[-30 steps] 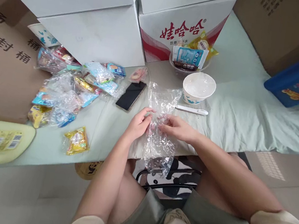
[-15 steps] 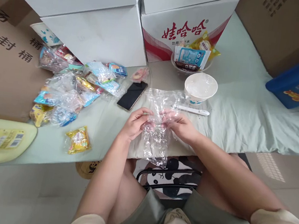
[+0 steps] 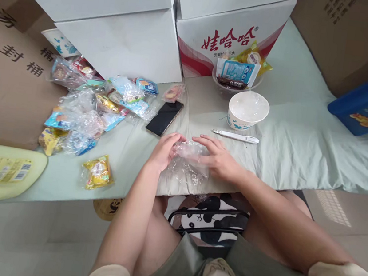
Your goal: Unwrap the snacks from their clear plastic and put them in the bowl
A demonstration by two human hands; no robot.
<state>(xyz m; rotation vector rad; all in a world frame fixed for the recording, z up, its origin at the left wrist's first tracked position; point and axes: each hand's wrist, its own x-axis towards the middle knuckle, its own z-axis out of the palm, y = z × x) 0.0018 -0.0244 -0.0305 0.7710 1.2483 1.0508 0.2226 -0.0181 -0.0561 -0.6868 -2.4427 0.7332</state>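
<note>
A crumpled clear plastic bag (image 3: 187, 165) is between my hands at the front edge of the cloth-covered surface. My left hand (image 3: 166, 151) has its fingers closed on the bag's left side. On the other side my right hand (image 3: 218, 158) lies against the bag, fingers stretched out and somewhat blurred. Just beyond the right hand is a white utility knife (image 3: 236, 137). Behind the knife stands a white paper bowl (image 3: 247, 112) with clear plastic inside. A black phone (image 3: 164, 117) lies past my left hand.
A heap of wrapped snacks (image 3: 84, 112) lies at left, with a yellow snack packet (image 3: 98, 171) nearer me. A clear bowl (image 3: 219, 82) of snacks stands before a white carton (image 3: 194, 52). A yellow jug (image 3: 28, 177) is at far left, a blue container (image 3: 365, 106) at right.
The bag, stretched out flat between both hands before, is now bunched up and folded smaller. My right hand's fingers have gone from pinching it to being stretched out.
</note>
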